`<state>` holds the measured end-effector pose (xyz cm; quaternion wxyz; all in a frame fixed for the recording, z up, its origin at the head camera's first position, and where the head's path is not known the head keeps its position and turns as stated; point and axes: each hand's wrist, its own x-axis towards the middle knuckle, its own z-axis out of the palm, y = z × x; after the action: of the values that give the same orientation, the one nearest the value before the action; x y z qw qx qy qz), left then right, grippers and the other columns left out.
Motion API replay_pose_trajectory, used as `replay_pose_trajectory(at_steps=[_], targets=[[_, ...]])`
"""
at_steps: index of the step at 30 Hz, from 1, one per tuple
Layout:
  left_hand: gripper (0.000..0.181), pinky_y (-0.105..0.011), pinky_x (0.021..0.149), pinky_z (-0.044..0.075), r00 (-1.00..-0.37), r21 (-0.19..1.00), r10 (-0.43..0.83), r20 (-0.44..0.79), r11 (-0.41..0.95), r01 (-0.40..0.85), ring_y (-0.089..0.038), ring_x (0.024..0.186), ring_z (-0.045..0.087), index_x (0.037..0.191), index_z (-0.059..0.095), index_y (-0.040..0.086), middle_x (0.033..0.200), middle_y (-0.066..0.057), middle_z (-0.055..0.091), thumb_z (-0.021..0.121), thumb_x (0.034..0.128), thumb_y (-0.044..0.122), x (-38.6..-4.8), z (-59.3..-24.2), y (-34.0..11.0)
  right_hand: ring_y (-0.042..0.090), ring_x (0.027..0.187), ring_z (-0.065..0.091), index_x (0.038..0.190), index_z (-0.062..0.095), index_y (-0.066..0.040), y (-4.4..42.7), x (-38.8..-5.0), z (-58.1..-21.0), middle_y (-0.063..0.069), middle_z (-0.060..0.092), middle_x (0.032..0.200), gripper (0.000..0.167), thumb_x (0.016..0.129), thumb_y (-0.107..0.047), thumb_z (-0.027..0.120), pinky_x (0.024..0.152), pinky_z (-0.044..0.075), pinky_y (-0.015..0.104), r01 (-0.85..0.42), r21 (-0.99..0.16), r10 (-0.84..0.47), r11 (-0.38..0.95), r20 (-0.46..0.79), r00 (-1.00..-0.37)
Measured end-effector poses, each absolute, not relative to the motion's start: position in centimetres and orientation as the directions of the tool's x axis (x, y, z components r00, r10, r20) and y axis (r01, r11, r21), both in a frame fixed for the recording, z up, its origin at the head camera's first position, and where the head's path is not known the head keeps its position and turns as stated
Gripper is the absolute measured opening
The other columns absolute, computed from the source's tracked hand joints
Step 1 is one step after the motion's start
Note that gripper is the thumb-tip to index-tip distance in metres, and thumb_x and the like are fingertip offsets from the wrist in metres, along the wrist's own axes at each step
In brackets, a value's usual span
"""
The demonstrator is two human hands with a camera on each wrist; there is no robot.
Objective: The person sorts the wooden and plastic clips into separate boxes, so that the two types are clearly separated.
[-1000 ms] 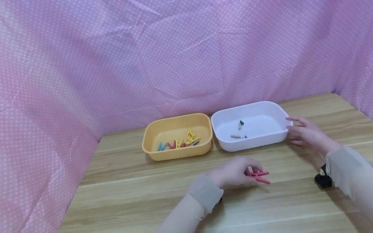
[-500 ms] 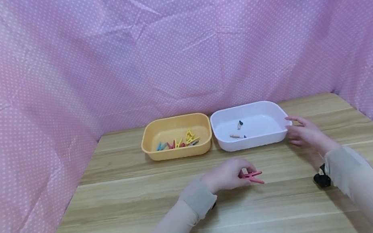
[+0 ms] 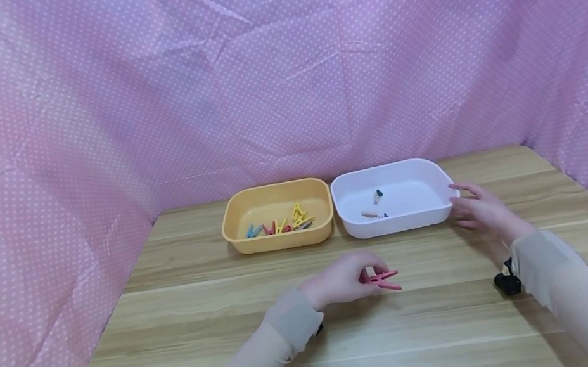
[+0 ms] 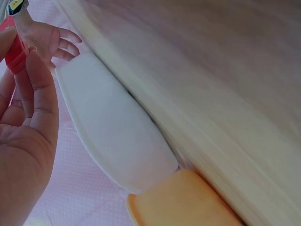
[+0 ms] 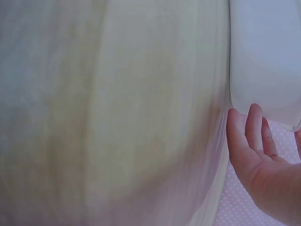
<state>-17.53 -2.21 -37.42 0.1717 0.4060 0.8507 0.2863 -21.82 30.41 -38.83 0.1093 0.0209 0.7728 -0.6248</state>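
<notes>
My left hand (image 3: 344, 279) pinches a red plastic clothespin (image 3: 382, 280) above the table, in front of the two bins. In the left wrist view the red clothespin (image 4: 16, 55) sits between thumb and fingertips. At the right end of the white bin (image 3: 398, 223) is my right hand (image 3: 484, 211), its fingers spread loosely. Its fingertips (image 5: 254, 109) are at the bin's end wall in the right wrist view. Inside the white bin lie a small peg with a dark green top (image 3: 377, 196) and a wooden peg (image 3: 370, 214).
A yellow-orange bin (image 3: 280, 241) stands just left of the white one, with several yellow, red and blue clothespins (image 3: 280, 227) in it. Both bins are near the far edge of the wooden table (image 3: 190, 328). Pink dotted cloth (image 3: 276, 71) hangs behind and at both sides.
My left hand has moved to the left with the red clothespin, now more below the gap between the bins. The right hand stays by the white bin.
</notes>
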Motion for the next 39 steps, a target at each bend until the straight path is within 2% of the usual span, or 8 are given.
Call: replay_pose_trajectory(at_steps=[3, 7, 11, 13, 18, 23, 30, 39], targets=[[0.027, -0.014, 0.062, 0.046, -0.62, 0.641, 0.783, -0.05, 0.501, 0.582, -0.002, 0.068, 0.051, 0.111, 0.066, 0.01, 0.098, 0.004, 0.062, 0.071, 0.0846, 0.01, -17.5, -37.3, -2.9, -0.003, 0.086, 0.06, 0.143, 0.027, -0.01, 30.4, -21.8, -38.9, 0.038, 0.023, 0.143, 0.053, 0.099, -0.028, 0.049, 0.081, 0.054, 0.026, 0.175, -0.963, -0.11, 0.203, -0.2, -0.974], [0.027, -0.014, 0.063, 0.047, -0.626, 0.657, 0.779, -0.031, 0.488, 0.575, -0.002, 0.069, 0.051, 0.111, 0.066, 0.009, 0.098, 0.003, 0.063, 0.071, 0.0842, 0.009, -17.6, -37.4, -3.8, -0.004, 0.086, 0.059, 0.142, 0.029, -0.014, 30.4, -21.9, -38.9, 0.038, 0.019, 0.145, 0.049, 0.099, -0.028, 0.048, 0.081, 0.054, 0.025, 0.18, -0.965, -0.108, 0.192, -0.203, -0.973], [0.03, -0.014, 0.067, 0.047, -0.625, 0.672, 0.78, -0.013, 0.47, 0.572, -0.004, 0.073, 0.052, 0.113, 0.066, 0.009, 0.101, 0.0, 0.064, 0.07, 0.084, 0.008, -17.8, -37.6, -4.5, -0.003, 0.086, 0.059, 0.143, 0.028, -0.013, 30.4, -21.8, -38.8, 0.033, 0.041, 0.134, 0.051, 0.098, -0.028, 0.049, 0.081, 0.054, 0.025, 0.18, -0.964, -0.105, 0.196, -0.203, -0.973], [0.03, -0.015, 0.067, 0.047, -0.629, 0.677, 0.777, -0.007, 0.467, 0.569, -0.004, 0.072, 0.052, 0.113, 0.066, 0.009, 0.099, 0.0, 0.064, 0.07, 0.0839, 0.008, -17.8, -37.6, -5.0, -0.003, 0.086, 0.06, 0.142, 0.029, -0.013, 30.5, -21.9, -38.8, 0.018, 0.057, 0.117, 0.052, 0.098, -0.028, 0.051, 0.08, 0.054, 0.025, 0.181, -0.965, -0.104, 0.192, -0.204, -0.973], [0.032, -0.017, 0.066, 0.048, -0.675, 0.706, 0.738, -0.01, 0.483, 0.518, -0.004, 0.069, 0.052, 0.114, 0.065, 0.011, 0.092, 0.005, 0.061, 0.071, 0.0829, 0.009, -17.8, -37.2, -6.5, -0.002, 0.086, 0.06, 0.143, 0.027, -0.01, 30.5, -22.0, -38.8, -0.014, 0.058, 0.092, 0.055, 0.097, -0.029, 0.052, 0.079, 0.054, 0.025, 0.184, -0.967, -0.104, 0.176, -0.204, -0.973], [0.033, -0.02, 0.066, 0.048, -0.707, 0.696, 0.706, 0.03, 0.493, 0.521, -0.005, 0.069, 0.053, 0.115, 0.064, 0.012, 0.093, 0.006, 0.062, 0.07, 0.0834, 0.007, -18.1, -36.9, -7.9, -0.002, 0.086, 0.06, 0.145, 0.023, -0.007, 30.5, -22.0, -38.7, -0.014, 0.059, 0.093, 0.059, 0.097, -0.029, 0.052, 0.079, 0.054, 0.025, 0.183, -0.967, -0.104, 0.179, -0.204, -0.973], [0.034, -0.022, 0.063, 0.048, -0.779, 0.687, 0.627, 0.001, 0.565, 0.456, -0.01, 0.069, 0.054, 0.117, 0.065, 0.017, 0.092, 0.002, 0.065, 0.07, 0.0844, 0.009, -18.5, -36.3, -9.6, -0.002, 0.087, 0.06, 0.146, 0.022, -0.008, 30.6, -21.9, -38.7, 0.013, 0.057, 0.116, 0.061, 0.098, -0.029, 0.051, 0.082, 0.054, 0.026, 0.177, -0.963, -0.109, 0.203, -0.202, -0.973], [0.03, -0.022, 0.062, 0.048, -0.79, 0.666, 0.609, 0.068, 0.562, 0.491, -0.008, 0.067, 0.053, 0.112, 0.067, 0.012, 0.091, 0.002, 0.067, 0.071, 0.0825, 0.007, -18.8, -36.0, -11.2, -0.001, 0.087, 0.061, 0.147, 0.013, -0.001, 30.5, -22.0, -38.5, -0.013, 0.057, 0.095, 0.066, 0.098, -0.026, 0.049, 0.08, 0.054, 0.025, 0.164, -0.967, -0.115, 0.198, -0.189, -0.975]])
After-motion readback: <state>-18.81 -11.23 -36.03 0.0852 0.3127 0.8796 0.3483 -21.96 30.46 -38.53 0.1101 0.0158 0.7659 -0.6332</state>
